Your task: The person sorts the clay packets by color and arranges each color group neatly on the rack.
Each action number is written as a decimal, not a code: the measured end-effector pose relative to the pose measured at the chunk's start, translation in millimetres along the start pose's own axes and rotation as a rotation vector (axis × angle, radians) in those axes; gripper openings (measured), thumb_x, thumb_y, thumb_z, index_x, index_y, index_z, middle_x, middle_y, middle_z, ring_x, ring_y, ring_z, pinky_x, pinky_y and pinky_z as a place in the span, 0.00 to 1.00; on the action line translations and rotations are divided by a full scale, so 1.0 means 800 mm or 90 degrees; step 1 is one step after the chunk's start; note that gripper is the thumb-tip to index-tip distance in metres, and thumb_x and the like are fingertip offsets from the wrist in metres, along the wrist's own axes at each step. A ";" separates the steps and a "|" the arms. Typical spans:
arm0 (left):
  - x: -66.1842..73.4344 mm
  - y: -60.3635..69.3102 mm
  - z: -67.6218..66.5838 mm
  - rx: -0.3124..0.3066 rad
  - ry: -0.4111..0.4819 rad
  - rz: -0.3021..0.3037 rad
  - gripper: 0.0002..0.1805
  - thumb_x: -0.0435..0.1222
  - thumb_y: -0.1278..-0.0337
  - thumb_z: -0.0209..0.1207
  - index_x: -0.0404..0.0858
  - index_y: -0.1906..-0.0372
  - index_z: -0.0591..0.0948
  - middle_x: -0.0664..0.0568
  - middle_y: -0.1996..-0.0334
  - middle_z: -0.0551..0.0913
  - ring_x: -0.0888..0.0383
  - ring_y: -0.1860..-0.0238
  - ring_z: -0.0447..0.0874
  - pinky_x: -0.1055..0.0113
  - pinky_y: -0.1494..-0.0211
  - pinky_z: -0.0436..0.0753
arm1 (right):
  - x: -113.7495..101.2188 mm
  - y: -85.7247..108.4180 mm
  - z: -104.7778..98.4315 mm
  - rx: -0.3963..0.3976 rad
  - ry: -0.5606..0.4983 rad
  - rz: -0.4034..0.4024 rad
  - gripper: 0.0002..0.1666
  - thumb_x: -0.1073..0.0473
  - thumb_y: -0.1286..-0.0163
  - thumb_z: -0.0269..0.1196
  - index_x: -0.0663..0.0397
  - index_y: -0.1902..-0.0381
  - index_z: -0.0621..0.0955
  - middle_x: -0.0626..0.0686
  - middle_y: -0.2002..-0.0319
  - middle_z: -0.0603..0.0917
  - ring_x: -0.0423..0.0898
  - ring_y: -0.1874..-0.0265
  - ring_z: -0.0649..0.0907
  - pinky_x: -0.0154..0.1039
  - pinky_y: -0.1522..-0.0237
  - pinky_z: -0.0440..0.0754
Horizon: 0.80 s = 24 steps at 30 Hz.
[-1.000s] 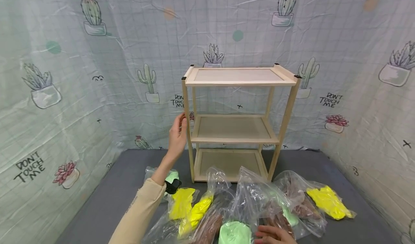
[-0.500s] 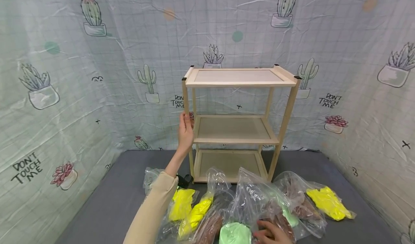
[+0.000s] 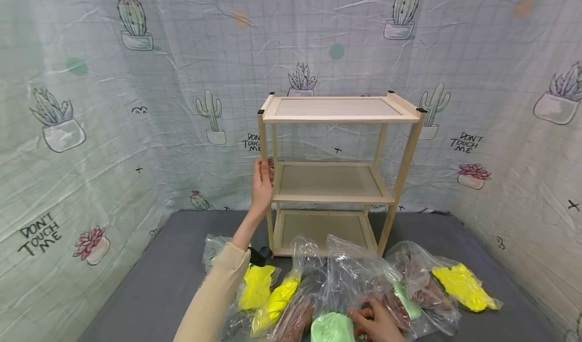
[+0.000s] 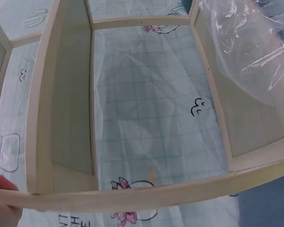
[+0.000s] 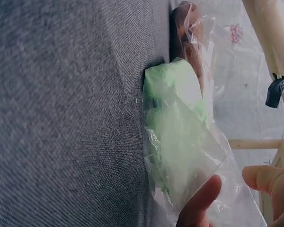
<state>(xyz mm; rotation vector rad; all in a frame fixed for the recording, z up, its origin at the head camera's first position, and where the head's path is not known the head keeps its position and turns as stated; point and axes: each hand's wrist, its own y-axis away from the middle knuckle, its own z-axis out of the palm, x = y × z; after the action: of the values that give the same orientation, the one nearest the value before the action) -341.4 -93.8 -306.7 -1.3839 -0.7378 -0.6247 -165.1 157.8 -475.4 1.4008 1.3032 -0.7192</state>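
My left hand (image 3: pixel 262 188) grips the front left post of a pale wooden three-tier shelf (image 3: pixel 327 199), with its fingers wrapped round the post beside the middle tier. A little of that hand (image 4: pixel 2 205) shows in the left wrist view. Low in the head view, my right hand (image 3: pixel 379 323) reaches to a clear plastic bag with a light green bundle (image 3: pixel 333 328). The right wrist view has its thumb (image 5: pixel 201 201) and a finger (image 5: pixel 262 177) spread apart, close to the film of the green bag (image 5: pixel 180 127).
Bagged yellow bundles (image 3: pixel 256 287) lie left and another yellow bag (image 3: pixel 465 286) far right. Brown bundles (image 3: pixel 295 319) in clear bags lie among them on the grey surface (image 3: pixel 150 281). A cactus-print sheet (image 3: pixel 182 54) hangs behind and at both sides.
My left hand has moved right from beside the post and closed round it. My right hand has shifted slightly up and left, nearer the green bundle's bag. The bag's upper film has moved a little left.
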 end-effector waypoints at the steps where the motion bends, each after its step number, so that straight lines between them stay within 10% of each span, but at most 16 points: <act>1: -0.005 -0.001 -0.002 -0.006 0.005 -0.005 0.11 0.36 0.31 0.30 0.36 0.61 0.63 0.53 0.81 0.60 0.65 0.82 0.56 0.73 0.78 0.59 | 0.001 0.000 0.000 0.001 0.006 -0.009 0.46 0.42 0.39 0.57 0.81 0.45 0.58 0.51 0.73 0.82 0.45 0.79 0.81 0.40 0.77 0.77; 11: -0.012 -0.004 -0.011 -0.041 0.011 -0.008 0.13 0.42 0.31 0.30 0.39 0.62 0.63 0.53 0.79 0.61 0.65 0.79 0.59 0.69 0.74 0.64 | -0.008 0.000 -0.001 -0.013 0.048 -0.124 0.23 0.50 0.37 0.56 0.67 0.58 0.78 0.51 0.67 0.82 0.35 0.73 0.78 0.33 0.70 0.75; 16: -0.009 -0.005 -0.011 -0.045 0.020 -0.030 0.11 0.40 0.31 0.30 0.42 0.63 0.63 0.53 0.79 0.61 0.64 0.79 0.59 0.70 0.73 0.64 | -0.016 -0.001 0.003 -0.008 0.034 -0.056 0.34 0.45 0.34 0.51 0.71 0.44 0.66 0.68 0.57 0.78 0.54 0.61 0.81 0.45 0.64 0.79; 22: 0.010 -0.001 -0.010 -0.052 0.025 -0.033 0.09 0.35 0.31 0.30 0.41 0.64 0.62 0.49 0.79 0.61 0.61 0.79 0.58 0.67 0.73 0.64 | -0.023 -0.007 -0.004 -0.074 -0.032 0.077 0.52 0.37 0.36 0.48 0.68 0.33 0.42 0.79 0.38 0.44 0.79 0.49 0.63 0.62 0.62 0.74; 24: 0.015 0.001 -0.010 -0.047 0.017 -0.029 0.09 0.34 0.31 0.30 0.41 0.66 0.62 0.49 0.79 0.61 0.61 0.79 0.58 0.68 0.73 0.64 | -0.022 -0.007 -0.010 -0.144 -0.054 0.061 0.51 0.42 0.35 0.51 0.66 0.33 0.38 0.79 0.41 0.55 0.75 0.53 0.70 0.57 0.65 0.76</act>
<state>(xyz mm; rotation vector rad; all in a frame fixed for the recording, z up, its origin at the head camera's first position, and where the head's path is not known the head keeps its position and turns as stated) -332.8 -101.0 -298.4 -1.4275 -0.7326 -0.7108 -176.1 159.0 -458.3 1.2275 1.2030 -0.5427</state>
